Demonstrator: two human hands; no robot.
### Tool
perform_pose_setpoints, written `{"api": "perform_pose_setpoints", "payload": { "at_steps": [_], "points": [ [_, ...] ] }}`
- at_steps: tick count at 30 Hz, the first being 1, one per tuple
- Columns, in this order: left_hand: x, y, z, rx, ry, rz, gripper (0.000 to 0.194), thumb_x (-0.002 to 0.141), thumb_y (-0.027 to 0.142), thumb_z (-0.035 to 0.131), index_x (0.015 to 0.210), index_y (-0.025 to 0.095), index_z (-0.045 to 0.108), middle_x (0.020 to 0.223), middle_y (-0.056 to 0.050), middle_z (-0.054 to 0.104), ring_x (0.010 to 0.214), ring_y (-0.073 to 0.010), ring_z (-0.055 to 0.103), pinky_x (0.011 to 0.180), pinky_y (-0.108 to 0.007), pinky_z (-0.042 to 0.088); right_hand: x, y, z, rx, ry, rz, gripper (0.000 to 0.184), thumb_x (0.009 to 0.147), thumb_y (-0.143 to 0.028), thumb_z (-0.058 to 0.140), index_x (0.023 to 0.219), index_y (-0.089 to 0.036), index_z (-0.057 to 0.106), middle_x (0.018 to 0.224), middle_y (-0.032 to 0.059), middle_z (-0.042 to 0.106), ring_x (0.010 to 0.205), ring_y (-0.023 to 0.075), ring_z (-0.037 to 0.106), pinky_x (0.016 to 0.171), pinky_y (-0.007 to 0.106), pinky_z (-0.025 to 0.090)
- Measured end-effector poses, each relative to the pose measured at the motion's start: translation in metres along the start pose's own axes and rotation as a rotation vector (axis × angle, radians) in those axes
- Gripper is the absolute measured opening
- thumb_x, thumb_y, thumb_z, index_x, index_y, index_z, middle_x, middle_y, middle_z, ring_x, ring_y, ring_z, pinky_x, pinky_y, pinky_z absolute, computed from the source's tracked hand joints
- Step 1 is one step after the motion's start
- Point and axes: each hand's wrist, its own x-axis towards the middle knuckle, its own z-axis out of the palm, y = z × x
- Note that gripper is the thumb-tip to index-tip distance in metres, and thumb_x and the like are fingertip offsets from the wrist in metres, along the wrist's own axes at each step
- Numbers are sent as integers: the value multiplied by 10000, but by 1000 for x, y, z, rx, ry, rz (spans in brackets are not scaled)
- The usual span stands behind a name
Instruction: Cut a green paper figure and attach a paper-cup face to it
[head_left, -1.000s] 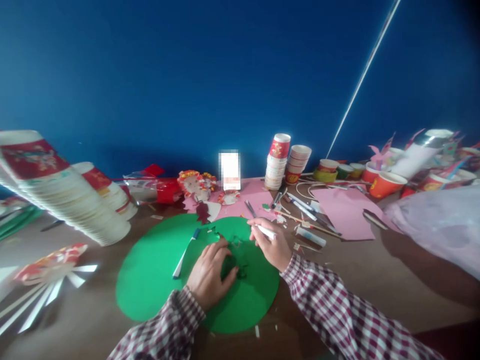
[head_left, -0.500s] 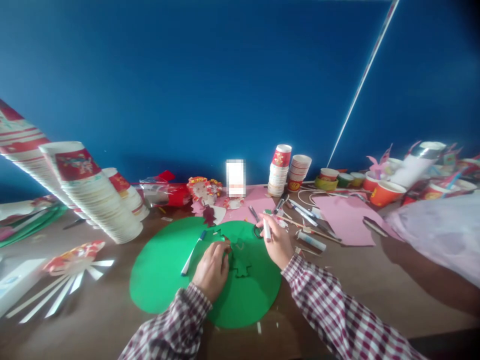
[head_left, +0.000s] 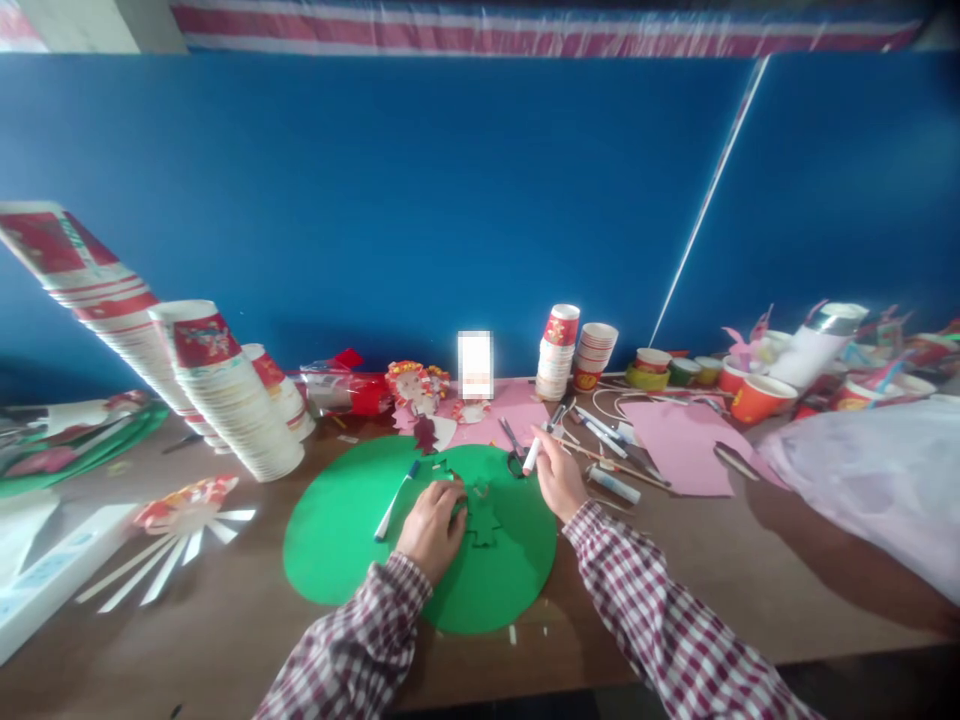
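My left hand point(head_left: 433, 528) lies on the green paper point(head_left: 337, 530), fingers curled together and pressing on a green paper cut-out point(head_left: 484, 515) with a dark, jagged outline. Its fingertips are partly hidden. My right hand point(head_left: 559, 473) is closed around a white marker point(head_left: 532, 457) with a reddish end, held above the paper's right edge. Close by this hand lie black-handled scissors point(head_left: 514, 455). To the left of my left hand, a white marker with blue ends point(head_left: 395, 505) rests on the green paper.
Stacked paper cups point(head_left: 225, 390) lean at the left; another cup stack point(head_left: 556, 355) stands at the back. Pink paper point(head_left: 675, 445), a glue tube point(head_left: 615, 484) and a plastic bag point(head_left: 877, 480) lie to the right. A fringed cup piece point(head_left: 176, 530) is at the left.
The view has tilted upward and shifted a little left. In my right hand the marker has tipped from nearly upright to slanting. My left hand stays on the cut-out.
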Motion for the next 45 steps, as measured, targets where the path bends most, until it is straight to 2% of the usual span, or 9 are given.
{"api": "perform_pose_setpoints", "payload": {
  "at_steps": [7,14,18,24,28,31,36,41,45],
  "points": [
    [-3,-8,10,26,-17,-3,211,811,192,497,1012,172,558,1088,-103,566,1036,-236,532,901,-420,465,-3,-1,3,100,63,10,373,791,-138,458,1152,-172,544,997,82,685,874,187,663,689,265,552],
    [-3,-11,10,53,-29,6,240,820,202,491,1051,156,538,1117,-114,576,1041,-236,534,900,-410,470,-2,9,3,0,23,66,489,722,-64,453,1187,-183,549,1011,76,683,922,217,641,835,364,515],
    [-2,-13,11,46,-42,35,250,821,189,488,1062,162,549,1130,-108,597,1033,-244,541,895,-434,469,2,10,-1,-17,-5,63,429,811,-116,379,1194,-162,567,1083,97,660,966,209,630,837,344,515],
    [-3,-17,12,17,-39,39,276,812,175,491,1081,176,555,1135,-103,601,1038,-242,546,891,-433,474,0,6,0,123,-33,175,384,875,-214,367,1200,-137,556,922,89,697,547,136,626,522,247,538],
    [-4,-18,12,-11,-12,37,289,800,158,496,1081,185,558,1131,-102,601,1039,-243,551,884,-434,480,-3,8,4,11,17,117,392,842,-161,381,1179,-172,581,1013,101,680,776,188,665,726,318,549],
    [-3,-18,13,-43,11,34,290,789,155,503,1073,181,555,1122,-107,601,1029,-249,556,871,-443,487,-4,9,3,-69,47,69,463,840,-162,395,1297,-175,469,1187,109,609,988,215,628,864,349,503],
    [-3,-18,11,-110,41,-11,304,770,122,477,1065,174,526,1095,-109,592,1026,-239,557,883,-426,481,-2,10,-9,-232,56,169,643,823,-187,448,1418,-104,220,1079,129,661,938,244,645,805,370,513],
    [-4,-17,7,-162,53,-53,253,785,131,459,1025,184,519,1102,-106,564,1047,-223,547,903,-398,472,-4,15,-22,-340,-51,184,387,815,-230,486,1190,-143,524,929,82,704,839,235,656,749,339,507],
    [-5,-16,8,-176,48,-53,222,804,171,483,1022,180,525,1096,-110,564,1042,-228,544,910,-419,466,-11,16,-27,-356,-79,169,310,807,-242,495,1093,-161,584,919,69,697,783,207,654,712,307,502]
  ]
}}
